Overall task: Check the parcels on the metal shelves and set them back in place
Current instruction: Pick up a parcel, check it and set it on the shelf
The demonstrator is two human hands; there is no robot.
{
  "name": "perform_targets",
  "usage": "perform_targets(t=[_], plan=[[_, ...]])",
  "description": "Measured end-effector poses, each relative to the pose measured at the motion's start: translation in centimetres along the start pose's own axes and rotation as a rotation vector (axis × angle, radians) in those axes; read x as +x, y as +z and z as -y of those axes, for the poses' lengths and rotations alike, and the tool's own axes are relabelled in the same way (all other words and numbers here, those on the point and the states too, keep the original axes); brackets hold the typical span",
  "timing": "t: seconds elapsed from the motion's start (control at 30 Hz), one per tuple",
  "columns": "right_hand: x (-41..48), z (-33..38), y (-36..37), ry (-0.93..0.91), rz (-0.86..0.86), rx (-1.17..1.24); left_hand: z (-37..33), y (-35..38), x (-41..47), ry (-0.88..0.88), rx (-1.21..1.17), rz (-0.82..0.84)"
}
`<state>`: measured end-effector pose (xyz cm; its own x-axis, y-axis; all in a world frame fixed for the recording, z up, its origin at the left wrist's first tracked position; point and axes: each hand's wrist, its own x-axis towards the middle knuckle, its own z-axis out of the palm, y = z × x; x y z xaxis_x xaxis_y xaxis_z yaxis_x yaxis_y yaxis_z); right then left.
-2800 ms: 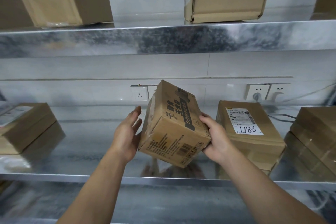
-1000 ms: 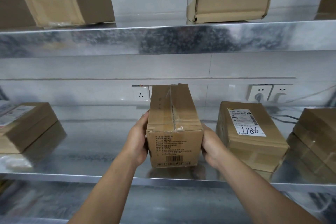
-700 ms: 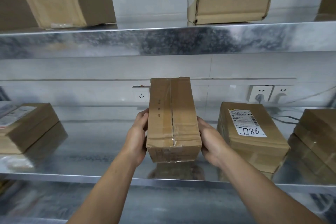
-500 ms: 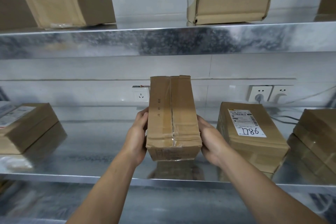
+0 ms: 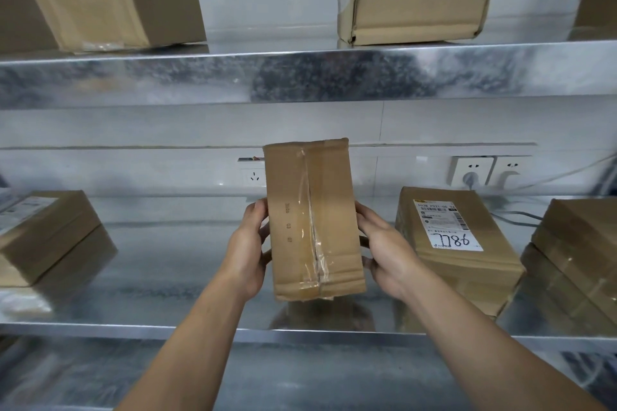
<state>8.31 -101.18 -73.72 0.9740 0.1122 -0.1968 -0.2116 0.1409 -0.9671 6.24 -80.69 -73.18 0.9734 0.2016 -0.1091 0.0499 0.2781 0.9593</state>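
Matt brown cardboard parcel (image 5: 314, 220) with glossy clear tape; shiny, mottled metal shelf (image 5: 167, 277).

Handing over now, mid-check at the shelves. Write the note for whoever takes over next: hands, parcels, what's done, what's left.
Left hand: grips the left side of the held parcel.
Right hand: grips its right side.
Held parcel: upright over the middle shelf, taped seam facing the camera, just left of the labelled parcel.
Done: this parcel is up for checking.
Left: set it back on the middle shelf. Other parcels sit on this shelf and on the upper shelf.
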Motion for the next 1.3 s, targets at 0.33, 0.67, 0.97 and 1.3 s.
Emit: perform_targets(t=[0.33, 0.67, 0.97, 1.3], plan=[[-1.0, 0.9, 0.7, -0.021, -0.016, 0.058, -0.1, 0.3, -0.4, -0.048, -0.041, -0.004], [-1.5, 1.0, 1.2, -0.031, -0.02, 0.126, 0.0, 0.6, -0.9, 0.012, -0.087, 0.007], [-1.0, 0.9, 1.5, -0.029, -0.062, 0.179, 0.1, 1.0, -1.5, 0.072, -0.086, 0.064], [-0.6, 0.6, 1.3, -0.037, -0.077, 0.134, 0.4, 1.3, -1.9, 0.069, -0.073, 0.058]])
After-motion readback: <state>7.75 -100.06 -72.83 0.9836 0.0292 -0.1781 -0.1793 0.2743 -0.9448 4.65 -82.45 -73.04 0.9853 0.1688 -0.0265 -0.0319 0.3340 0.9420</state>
